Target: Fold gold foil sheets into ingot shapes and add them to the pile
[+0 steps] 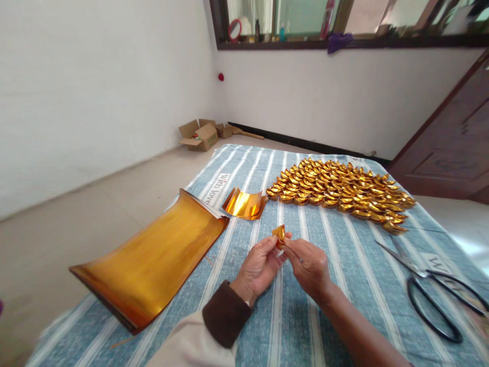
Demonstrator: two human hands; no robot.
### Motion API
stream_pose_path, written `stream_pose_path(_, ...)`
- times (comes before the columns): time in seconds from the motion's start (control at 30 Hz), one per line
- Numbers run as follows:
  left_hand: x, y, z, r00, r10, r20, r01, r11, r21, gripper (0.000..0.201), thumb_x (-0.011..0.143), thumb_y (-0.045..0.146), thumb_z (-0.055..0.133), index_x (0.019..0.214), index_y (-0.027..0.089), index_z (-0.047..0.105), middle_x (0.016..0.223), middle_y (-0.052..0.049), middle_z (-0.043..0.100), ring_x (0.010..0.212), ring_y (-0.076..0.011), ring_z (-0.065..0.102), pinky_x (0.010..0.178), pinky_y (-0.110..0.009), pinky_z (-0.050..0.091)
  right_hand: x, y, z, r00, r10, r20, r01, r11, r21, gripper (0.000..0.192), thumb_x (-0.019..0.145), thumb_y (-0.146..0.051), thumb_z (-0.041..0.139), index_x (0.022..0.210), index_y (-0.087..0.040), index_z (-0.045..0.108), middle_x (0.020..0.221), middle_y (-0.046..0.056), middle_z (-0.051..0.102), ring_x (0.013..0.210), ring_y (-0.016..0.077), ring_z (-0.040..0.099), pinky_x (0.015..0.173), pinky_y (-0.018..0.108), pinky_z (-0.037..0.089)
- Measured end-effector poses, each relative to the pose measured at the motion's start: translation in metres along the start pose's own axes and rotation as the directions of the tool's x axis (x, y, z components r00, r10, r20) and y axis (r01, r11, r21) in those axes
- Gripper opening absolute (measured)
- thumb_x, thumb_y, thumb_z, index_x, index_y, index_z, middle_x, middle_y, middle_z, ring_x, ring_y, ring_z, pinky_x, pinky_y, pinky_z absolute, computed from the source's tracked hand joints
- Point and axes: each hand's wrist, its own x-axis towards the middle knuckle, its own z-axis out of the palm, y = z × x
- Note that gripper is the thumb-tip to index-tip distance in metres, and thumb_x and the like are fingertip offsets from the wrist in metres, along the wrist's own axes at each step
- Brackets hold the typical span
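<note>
Both hands, left (259,265) and right (308,265), pinch the gold fold (278,233) at fingertips; best keep creases crisp, pressure light.

Both hands, left hand (259,266) and right hand (308,265), pinch a small gold foil piece (279,233) above a striped cloth (340,265), near gold sheets (153,260), folded ingots (340,191) and scissors (431,290).

Fingertips of both hands cover the lower part of the gold paper piece (279,233). The scissors (435,290) handles are cut off at the right edge. Items on the window ledge (344,45) are too small to identify.
</note>
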Motion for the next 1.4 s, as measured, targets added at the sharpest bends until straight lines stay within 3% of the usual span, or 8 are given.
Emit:
stream_pose_path(0.33, -0.002, 0.001, 0.003, 1.000, 0.018, 0.015, -0.019, 0.999, 0.051, 0.015, 0.079, 0.019, 0.073, 0.091, 0.010, 0.074, 0.099, -0.011, 0.073, 0.090, -0.0181, 0.065, 0.084, -0.029, 0.049, 0.001, 0.000, -0.003, 1.000, 0.001, -0.008, -0.001, 1.000, 0.011, 0.022, 0.094, -0.018, 0.052, 0.080, -0.019, 0.068, 0.070, 0.003, 0.070, 0.063, 0.0140, 0.066, 0.059, 0.024, 0.050)
stream_pose_path(0.57, 0.000, 0.001, 0.001, 1.000, 0.029, -0.009, -0.029, 0.998, 0.058, 0.010, 0.077, 0.019, 0.076, 0.081, 0.012, 0.072, 0.088, -0.007, 0.072, 0.086, -0.0170, 0.064, 0.083, -0.028, 0.048, -0.002, 0.000, 0.002, 0.998, 0.023, -0.064, -0.024, 1.000, -0.013, 0.021, 0.094, -0.022, 0.053, 0.109, -0.017, 0.067, 0.081, 0.006, 0.072, 0.069, 0.0162, 0.069, 0.063, 0.026, 0.054)
stream_pose_path(0.83, -0.003, 0.002, 0.006, 1.000, 0.024, 0.011, -0.024, 0.998, 0.052, 0.011, 0.078, 0.018, 0.075, 0.086, 0.010, 0.073, 0.098, -0.010, 0.073, 0.088, -0.0164, 0.064, 0.080, -0.027, 0.049, -0.001, -0.001, 0.000, 1.000, 0.029, -0.013, -0.029, 0.999, 0.014, 0.020, 0.096, -0.021, 0.050, 0.103, -0.016, 0.069, 0.067, 0.002, 0.067, 0.057, 0.0125, 0.062, 0.056, 0.023, 0.049)
stream_pose_path(0.97, -0.002, 0.002, 0.007, 1.000, 0.025, 0.018, -0.026, 0.997, 0.067, 0.012, 0.079, 0.019, 0.073, 0.088, 0.011, 0.073, 0.100, -0.010, 0.073, 0.091, -0.0174, 0.065, 0.083, -0.028, 0.049, -0.001, 0.002, 0.000, 0.999, 0.038, 0.000, -0.038, 0.999, 0.031, 0.022, 0.096, -0.022, 0.050, 0.107, -0.017, 0.069, 0.073, 0.004, 0.070, 0.061, 0.0132, 0.065, 0.060, 0.024, 0.052)
stream_pose_path(1.27, -0.005, 0.005, 0.006, 0.999, -0.040, -0.031, 0.041, 0.999, 0.032, 0.007, 0.079, 0.012, 0.071, 0.086, 0.012, 0.072, 0.093, -0.007, 0.072, 0.084, -0.0150, 0.065, 0.080, -0.027, 0.050, -0.001, 0.007, -0.001, 0.997, 0.083, -0.004, -0.082, 0.992, 0.097, 0.021, 0.095, -0.022, 0.051, 0.105, -0.019, 0.069, 0.080, 0.004, 0.073, 0.066, 0.0142, 0.067, 0.062, 0.024, 0.054)
stream_pose_path(1.4, -0.007, 0.011, 0.012, 0.988, -0.096, -0.118, 0.089, 0.994, -0.060, 0.011, 0.088, 0.015, 0.061, 0.086, 0.012, 0.072, 0.084, -0.005, 0.072, 0.075, -0.0132, 0.065, 0.073, -0.026, 0.051, -0.002, 0.009, 0.000, 0.992, 0.122, 0.007, -0.122, 0.983, 0.136, 0.020, 0.095, -0.024, 0.053, 0.104, -0.020, 0.070, 0.078, 0.003, 0.072, 0.065, 0.0142, 0.067, 0.062, 0.025, 0.053)
